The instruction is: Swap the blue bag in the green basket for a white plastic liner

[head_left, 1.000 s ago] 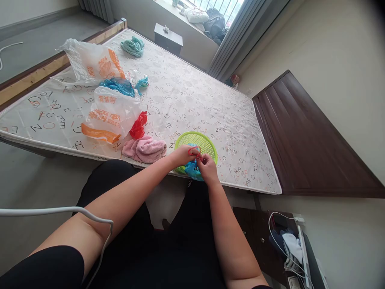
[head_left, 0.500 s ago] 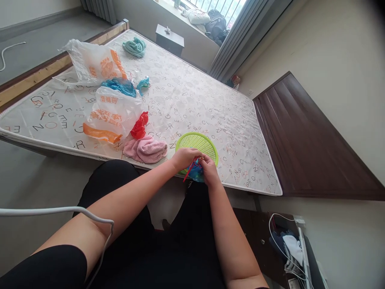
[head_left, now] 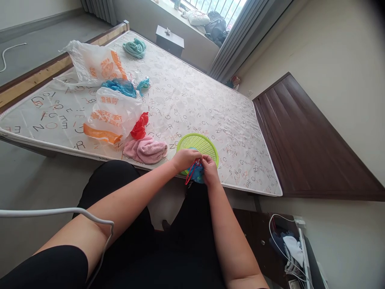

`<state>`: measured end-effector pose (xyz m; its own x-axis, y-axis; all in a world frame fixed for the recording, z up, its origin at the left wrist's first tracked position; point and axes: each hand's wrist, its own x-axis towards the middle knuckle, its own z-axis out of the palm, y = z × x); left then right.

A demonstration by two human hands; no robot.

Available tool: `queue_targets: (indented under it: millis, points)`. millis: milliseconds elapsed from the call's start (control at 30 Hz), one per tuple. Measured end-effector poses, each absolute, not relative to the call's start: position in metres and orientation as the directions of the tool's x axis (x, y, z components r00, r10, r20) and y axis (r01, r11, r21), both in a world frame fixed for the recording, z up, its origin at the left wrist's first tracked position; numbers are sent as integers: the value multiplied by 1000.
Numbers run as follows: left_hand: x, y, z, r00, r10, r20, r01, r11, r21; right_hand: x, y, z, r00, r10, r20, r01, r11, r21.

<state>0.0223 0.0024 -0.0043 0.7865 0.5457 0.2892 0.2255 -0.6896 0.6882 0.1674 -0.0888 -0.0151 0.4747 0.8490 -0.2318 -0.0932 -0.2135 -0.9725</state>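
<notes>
My left hand and my right hand meet fingertip to fingertip, both closed in a pinch. Between them is a thin red string, whose loop hangs down below my left fingers. Just under the hands shows a crumpled blue plastic piece, partly covered by my fingers; whether the string is tied to it I cannot tell. Behind the hands a lime-green mesh basket sits at the near edge of the mattress, its front part hidden by my hands.
On the lettered mattress lie a pink towel, a red plastic bag, white-and-orange plastic bags, a blue bag and a teal cloth. A dark headboard stands right. A white cable crosses my left arm.
The red string's hanging end now shows as a wider loop below my left hand. Both hands stay nearly in place, with small finger movements.
</notes>
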Motion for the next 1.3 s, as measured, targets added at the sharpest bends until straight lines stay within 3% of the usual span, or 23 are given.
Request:
queue_targets:
  millis: [167, 500, 800, 1033, 1300]
  points:
    - [24, 4, -9, 771, 575, 271, 241, -659, 712, 169, -88, -19, 480, 844, -239, -194, -163, -967]
    - [26, 7, -20, 735, 575, 360, 280, -741, 611, 172, -88, -21, 505, 819, -273, -275, -147, -950]
    - [25, 8, -21, 710, 597, 374, 266, -719, 643, 170, -89, -19, 414, 860, -298, -338, -159, -928]
    - [25, 7, -16, 720, 629, 294, 369, -705, 606, 172, -89, -22, 416, 850, -323, -351, -178, -919]
    - [23, 8, -15, 740, 612, 279, 354, -707, 612, 170, -87, -22, 439, 831, -340, -375, -174, -910]
